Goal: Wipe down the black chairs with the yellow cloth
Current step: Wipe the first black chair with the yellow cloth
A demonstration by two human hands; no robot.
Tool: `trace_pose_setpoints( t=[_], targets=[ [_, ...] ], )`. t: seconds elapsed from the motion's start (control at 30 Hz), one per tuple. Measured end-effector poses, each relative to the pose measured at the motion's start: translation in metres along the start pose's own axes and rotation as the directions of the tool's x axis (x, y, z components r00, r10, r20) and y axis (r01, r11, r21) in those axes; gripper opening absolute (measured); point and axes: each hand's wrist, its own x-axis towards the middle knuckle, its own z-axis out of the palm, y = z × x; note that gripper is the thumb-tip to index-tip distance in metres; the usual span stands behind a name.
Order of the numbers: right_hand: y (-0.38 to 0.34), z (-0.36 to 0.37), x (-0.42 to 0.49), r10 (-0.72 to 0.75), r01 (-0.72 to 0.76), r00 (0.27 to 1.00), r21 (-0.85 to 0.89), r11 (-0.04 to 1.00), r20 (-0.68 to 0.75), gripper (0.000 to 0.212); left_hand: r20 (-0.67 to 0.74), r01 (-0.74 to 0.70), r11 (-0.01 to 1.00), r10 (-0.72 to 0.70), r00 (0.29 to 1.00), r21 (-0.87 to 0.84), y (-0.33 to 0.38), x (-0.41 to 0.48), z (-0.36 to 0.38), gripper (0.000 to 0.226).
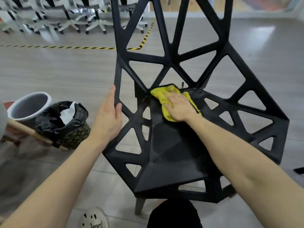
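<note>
Grey plank floor (49, 71). Left of the black chair (172, 153), a bin (65, 125) lined with a black bag. Left hand (107, 119) clasps the chair's left bar, thumb wrapped over. The chair faces us, its back rising away with the top cut off. Right hand (179, 107), fingers flat, presses the yellow cloth (162, 94) at the seat's rear. Beyond the chair, office chairs (74, 17) blur.

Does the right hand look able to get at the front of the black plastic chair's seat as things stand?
Probably yes. The right hand presses the yellow cloth on the back of the seat of the black lattice chair; its solid front panel, nearer the person, lies bare.
</note>
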Motion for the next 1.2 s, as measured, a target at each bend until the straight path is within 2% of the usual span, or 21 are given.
trace_pose_setpoints(
  t=[0.07, 0.1, 0.13, 0.23, 0.3, 0.43, 0.5, 0.6, 0.67, 0.77, 0.83, 0.87, 0.93, 1.0, 1.07, 1.1, 1.2],
  targets=[
    [0.059, -0.014, -0.015, 0.212, -0.216, 0.975, -0.075, 0.973, -0.064, 0.059, -0.020, -0.015, 1.000, 0.014, 1.000, -0.015, 0.002, 0.000, 0.001, 0.061],
    [0.066, -0.017, -0.017, 0.258, -0.266, 0.961, -0.080, 0.961, -0.095, 0.059, -0.034, -0.014, 1.000, 0.013, 0.999, -0.022, 0.002, 0.001, 0.002, 0.060],
    [0.052, -0.016, -0.014, 0.250, -0.259, 0.963, -0.091, 0.961, -0.102, 0.059, -0.041, -0.007, 1.000, 0.007, 0.999, -0.022, 0.002, 0.003, 0.003, 0.060],
    [-0.042, 0.013, 0.012, -0.043, 0.042, 0.998, -0.024, 0.999, -0.042, 0.056, -0.030, -0.006, 1.000, 0.005, 1.000, -0.008, 0.000, 0.004, 0.005, 0.059],
    [-0.065, 0.018, 0.016, -0.128, 0.129, 0.991, 0.050, 0.990, -0.023, 0.056, -0.017, -0.015, 1.000, 0.015, 1.000, 0.000, 0.000, 0.002, 0.003, 0.060],
    [0.017, 0.007, 0.007, 0.074, -0.076, 0.996, -0.036, 0.996, -0.044, 0.058, -0.021, -0.002, 0.999, 0.002, 1.000, -0.032, 0.000, 0.003, 0.002, 0.060],
    [0.023, 0.005, 0.008, 0.115, -0.118, 0.991, -0.044, 0.992, -0.064, 0.059, -0.042, -0.008, 0.999, 0.007, 0.999, -0.035, 0.000, 0.004, 0.004, 0.060],
    [-0.038, 0.003, 0.009, -0.003, 0.002, 1.000, 0.013, 1.000, 0.021, 0.060, -0.037, -0.006, 1.000, 0.006, 0.999, -0.014, -0.005, 0.009, 0.006, 0.059],
    [-0.066, 0.009, -0.031, -0.122, 0.119, 0.990, 0.042, 0.992, 0.070, 0.062, -0.029, 0.007, 1.000, -0.008, 1.000, -0.028, -0.002, 0.009, 0.005, 0.058],
    [-0.065, 0.010, -0.129, -0.362, 0.347, 0.927, 0.137, 0.928, 0.102, 0.064, -0.031, 0.013, 0.999, -0.015, 0.999, -0.052, 0.001, 0.008, 0.002, 0.057],
    [-0.040, 0.006, -0.153, -0.387, 0.369, 0.911, 0.133, 0.920, 0.142, 0.064, -0.036, 0.009, 0.999, -0.011, 0.999, -0.053, 0.000, 0.007, 0.003, 0.057],
    [-0.027, 0.003, -0.139, -0.354, 0.346, 0.923, 0.078, 0.935, 0.148, 0.064, -0.035, 0.011, 0.999, -0.013, 0.999, -0.052, 0.000, 0.007, 0.003, 0.058],
    [-0.025, -0.008, -0.079, -0.182, 0.189, 0.973, -0.034, 0.981, 0.143, 0.065, -0.030, 0.023, 0.998, -0.024, 0.999, -0.056, 0.000, 0.007, 0.004, 0.058],
    [-0.050, -0.011, -0.013, 0.005, -0.003, 0.993, -0.017, 1.000, 0.116, 0.065, -0.037, 0.018, 0.998, -0.021, 0.999, -0.062, -0.001, 0.008, 0.004, 0.058],
    [-0.073, 0.000, 0.012, 0.066, -0.068, 0.994, 0.017, 0.998, 0.081, 0.066, -0.055, 0.001, 0.998, -0.004, 0.998, -0.065, -0.003, 0.009, 0.007, 0.058],
    [-0.078, 0.010, 0.001, 0.018, -0.022, 0.995, 0.037, 0.999, 0.096, 0.067, -0.061, -0.002, 0.998, -0.002, 0.998, -0.070, -0.006, 0.010, 0.008, 0.057],
    [-0.059, 0.030, -0.105, -0.274, 0.260, 0.952, 0.109, 0.959, 0.138, 0.064, -0.045, -0.001, 0.997, -0.003, 0.999, -0.076, -0.010, 0.013, 0.005, 0.056]
  ],
)
